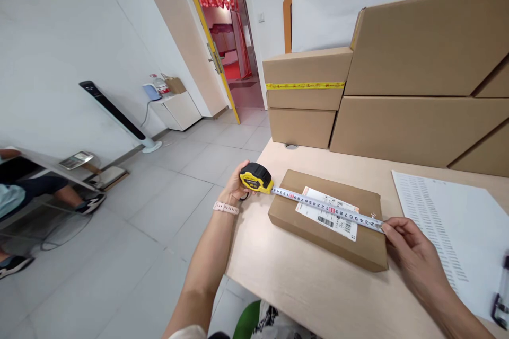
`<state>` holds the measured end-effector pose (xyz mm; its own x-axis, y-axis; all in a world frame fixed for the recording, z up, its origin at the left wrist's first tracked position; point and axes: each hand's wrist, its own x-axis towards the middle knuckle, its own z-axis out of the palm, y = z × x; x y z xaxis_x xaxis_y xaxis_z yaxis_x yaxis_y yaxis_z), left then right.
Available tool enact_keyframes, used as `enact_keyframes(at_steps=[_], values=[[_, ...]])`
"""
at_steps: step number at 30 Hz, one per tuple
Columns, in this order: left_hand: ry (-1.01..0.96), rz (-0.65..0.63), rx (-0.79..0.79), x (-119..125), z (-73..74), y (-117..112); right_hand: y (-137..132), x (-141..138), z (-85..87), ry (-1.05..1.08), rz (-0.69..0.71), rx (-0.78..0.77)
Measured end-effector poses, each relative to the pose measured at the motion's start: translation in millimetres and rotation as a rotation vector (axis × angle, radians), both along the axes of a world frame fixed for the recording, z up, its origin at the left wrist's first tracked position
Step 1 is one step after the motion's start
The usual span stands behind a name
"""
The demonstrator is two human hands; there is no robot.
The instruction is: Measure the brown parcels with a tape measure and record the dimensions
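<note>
A flat brown cardboard box (334,248) with a white shipping label (347,229) lies on the light wooden table (258,265). My left hand (235,184) is wrapped round a yellow and black tape measure (256,177) just past the box's left end. From its case the white blade (318,203) runs out across the top of the box, over the label. At the right end of the box, my right hand (409,241) pinches the blade's tip between thumb and fingers.
Larger cardboard boxes (413,53) are stacked along the table's back. Printed sheets (441,222) lie at the right, with a pen (500,296) near the table's right side. On the floor to the left stand a tower fan (115,111) and a scale (77,160); a person (35,196) sits there.
</note>
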<state>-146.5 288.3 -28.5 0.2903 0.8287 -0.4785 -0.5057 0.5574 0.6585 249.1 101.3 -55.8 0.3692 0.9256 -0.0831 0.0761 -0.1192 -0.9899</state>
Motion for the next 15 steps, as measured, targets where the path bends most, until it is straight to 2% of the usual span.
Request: enact_keyframes(at_steps=[15], values=[[-0.008, -0.075, 0.048, -3.2, -5.8, 2.5, -0.3, 1.3, -1.4, 0.040, 0.007, -0.009]])
